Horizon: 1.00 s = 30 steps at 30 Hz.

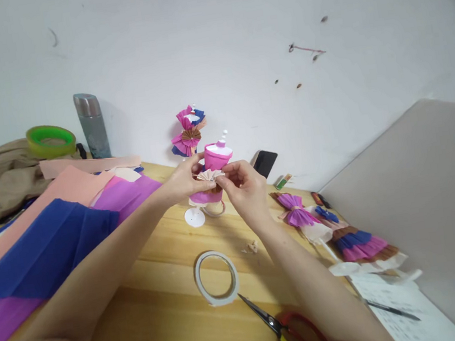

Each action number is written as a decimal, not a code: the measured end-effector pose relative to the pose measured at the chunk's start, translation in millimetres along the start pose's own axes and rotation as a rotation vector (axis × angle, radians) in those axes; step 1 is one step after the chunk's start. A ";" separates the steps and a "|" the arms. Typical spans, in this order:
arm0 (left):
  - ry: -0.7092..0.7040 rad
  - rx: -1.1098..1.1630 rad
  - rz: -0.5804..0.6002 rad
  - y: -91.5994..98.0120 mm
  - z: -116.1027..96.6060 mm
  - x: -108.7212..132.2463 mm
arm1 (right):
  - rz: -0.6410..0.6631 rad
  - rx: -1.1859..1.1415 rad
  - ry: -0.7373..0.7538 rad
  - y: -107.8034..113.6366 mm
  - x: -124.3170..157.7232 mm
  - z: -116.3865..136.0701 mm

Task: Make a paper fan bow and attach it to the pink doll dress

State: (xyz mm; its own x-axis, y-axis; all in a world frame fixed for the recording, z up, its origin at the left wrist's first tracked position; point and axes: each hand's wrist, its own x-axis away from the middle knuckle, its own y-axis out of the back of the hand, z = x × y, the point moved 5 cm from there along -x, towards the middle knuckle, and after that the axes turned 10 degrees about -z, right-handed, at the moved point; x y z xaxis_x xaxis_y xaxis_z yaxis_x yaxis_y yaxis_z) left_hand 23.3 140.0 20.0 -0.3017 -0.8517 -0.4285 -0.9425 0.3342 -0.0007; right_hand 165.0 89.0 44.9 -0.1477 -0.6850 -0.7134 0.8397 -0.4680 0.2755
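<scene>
A small dress form [218, 157] wrapped in pink crepe paper stands on a round white base [194, 217], tilted a little in the view. My left hand [186, 179] is closed at its waist, thumb pressing on a pleated cream paper fan [210, 175], with the other fingers partly hidden behind the form. From the right, my right hand [247, 187] pinches at the fan's lower right edge with thumb and forefinger. Brown paper shows just under the fan. Behind stands a second dress form [189, 133] with pink, blue and brown pleated paper.
A tape roll [198, 279] and scissors [277, 324] lie in front. Crepe paper sheets [48, 249] cover the left, near a green tape roll [50, 141] and a flask [93, 127]. At right are a phone [266, 162], paper dresses [365, 244] and a pen [393, 310].
</scene>
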 end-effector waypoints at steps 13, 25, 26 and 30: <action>0.064 0.035 -0.024 -3.1 -3.8 2.5 | 0.024 -0.085 -0.165 2.3 4.1 -29.1; -0.001 0.004 -0.025 -1.3 -0.3 -0.4 | 0.149 -0.244 -0.288 -14.8 3.2 -35.6; -0.015 -0.016 -0.033 -0.9 -0.6 -0.5 | 0.151 -0.268 -0.299 -15.6 2.7 -35.8; -0.023 -0.039 -0.057 -1.2 -0.5 0.1 | 0.148 -0.328 -0.326 -17.0 1.2 -33.2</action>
State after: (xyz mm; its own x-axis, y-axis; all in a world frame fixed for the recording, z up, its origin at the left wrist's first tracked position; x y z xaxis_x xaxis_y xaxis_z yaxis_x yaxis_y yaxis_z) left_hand 24.4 139.3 20.4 -0.2443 -0.8591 -0.4498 -0.9631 0.2688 0.0097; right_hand 167.9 114.7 18.0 -0.1265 -0.8944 -0.4289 0.9767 -0.1878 0.1036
